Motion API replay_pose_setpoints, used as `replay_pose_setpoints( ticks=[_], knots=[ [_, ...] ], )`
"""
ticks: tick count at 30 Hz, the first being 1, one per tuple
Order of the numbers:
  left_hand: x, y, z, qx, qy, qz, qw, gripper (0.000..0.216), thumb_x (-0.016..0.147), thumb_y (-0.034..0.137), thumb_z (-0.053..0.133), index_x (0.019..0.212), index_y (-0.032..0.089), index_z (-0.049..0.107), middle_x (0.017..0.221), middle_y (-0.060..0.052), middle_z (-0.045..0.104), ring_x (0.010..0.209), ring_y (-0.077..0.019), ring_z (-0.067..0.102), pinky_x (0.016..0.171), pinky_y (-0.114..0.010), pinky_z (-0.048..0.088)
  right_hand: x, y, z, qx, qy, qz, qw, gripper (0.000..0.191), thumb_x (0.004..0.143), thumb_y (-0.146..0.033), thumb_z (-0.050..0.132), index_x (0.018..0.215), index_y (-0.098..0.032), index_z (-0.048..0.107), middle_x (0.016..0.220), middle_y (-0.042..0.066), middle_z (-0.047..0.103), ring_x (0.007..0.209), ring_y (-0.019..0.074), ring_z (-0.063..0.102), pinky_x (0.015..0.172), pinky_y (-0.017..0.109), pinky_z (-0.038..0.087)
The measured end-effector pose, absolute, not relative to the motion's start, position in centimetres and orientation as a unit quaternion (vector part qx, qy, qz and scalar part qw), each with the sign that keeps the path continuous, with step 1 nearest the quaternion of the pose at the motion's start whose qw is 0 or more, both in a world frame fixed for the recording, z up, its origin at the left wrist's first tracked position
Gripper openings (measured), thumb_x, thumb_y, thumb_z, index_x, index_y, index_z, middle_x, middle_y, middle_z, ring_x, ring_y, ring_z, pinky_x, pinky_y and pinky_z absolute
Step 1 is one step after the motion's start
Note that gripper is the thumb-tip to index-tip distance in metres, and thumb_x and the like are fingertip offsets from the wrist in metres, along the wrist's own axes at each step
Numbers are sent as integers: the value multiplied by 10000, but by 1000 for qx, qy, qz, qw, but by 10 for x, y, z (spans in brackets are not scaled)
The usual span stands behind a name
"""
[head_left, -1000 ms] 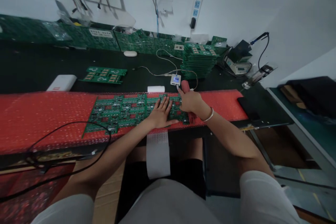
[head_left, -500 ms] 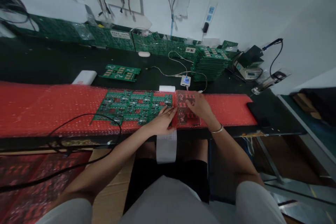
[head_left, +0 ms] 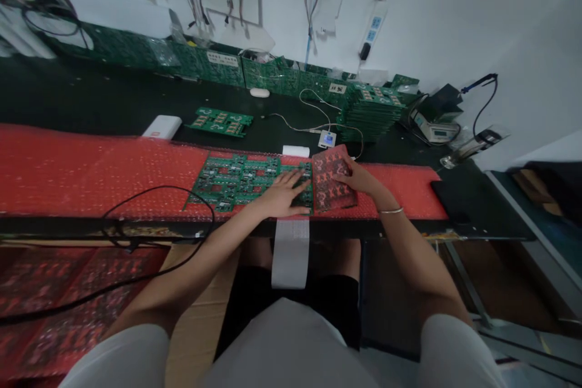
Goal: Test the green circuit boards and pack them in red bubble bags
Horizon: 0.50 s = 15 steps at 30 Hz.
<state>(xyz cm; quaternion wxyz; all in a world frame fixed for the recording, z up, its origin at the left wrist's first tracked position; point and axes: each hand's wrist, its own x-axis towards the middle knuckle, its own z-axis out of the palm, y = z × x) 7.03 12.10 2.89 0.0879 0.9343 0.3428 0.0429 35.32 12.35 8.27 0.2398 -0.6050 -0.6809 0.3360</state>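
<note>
A long green circuit board panel lies on red bubble wrap along the bench's front edge. My left hand rests flat on the panel's right end, fingers stretched out. Just to its right, my right hand grips the far edge of a board wrapped in red bubble wrap, which lies beside the panel's right end. A metal bangle sits on that wrist.
A white strip hangs over the bench edge. Behind are a small meter on white cable, a white block, a loose green board, a stack of boards, a soldering station. A black cable loops at left.
My right hand has folded the red wrap over a board and laid it down beside the panel's right end. My left hand slid to the panel's right edge. The view shifted left.
</note>
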Motion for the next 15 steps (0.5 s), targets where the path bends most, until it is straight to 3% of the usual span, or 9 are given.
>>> replay_pose_setpoints(
  ticks=[2, 4, 12, 15],
  knots=[
    [60, 126, 29, 920, 380, 9, 99, 904, 890, 761, 507, 1603, 233, 331, 1695, -168, 179, 1563, -407, 164, 1239, -563, 155, 353, 127, 96, -630, -705, 285, 158, 714, 859, -292, 692, 1531, -209, 463, 1422, 120, 619, 1253, 274, 624, 1079, 433, 494],
    [53, 129, 28, 910, 402, -12, 99, 903, 890, 773, 495, 1611, 263, 304, 1699, -149, 160, 1570, -398, 144, 1245, -560, 134, 349, 129, 107, -650, -720, 227, 84, 637, 884, -317, 681, 1493, -215, 522, 1317, 122, 685, 1168, 288, 670, 1024, 423, 520],
    [44, 125, 22, 905, 417, 4, 82, 899, 884, 762, 527, 1604, 266, 319, 1696, -135, 149, 1568, -391, 154, 1254, -538, 138, 302, 127, 138, -663, -739, 76, -97, 654, 918, -402, 619, 1536, -257, 459, 1292, 135, 707, 1162, 340, 684, 929, 444, 549],
    [40, 128, 21, 909, 409, 1, 86, 891, 882, 760, 535, 1601, 276, 326, 1698, -140, 135, 1572, -387, 138, 1257, -544, 116, 274, 125, 148, -653, -743, 35, -142, 566, 927, -405, 579, 1466, -237, 541, 1250, 163, 718, 1116, 350, 698, 865, 461, 563]
  ],
)
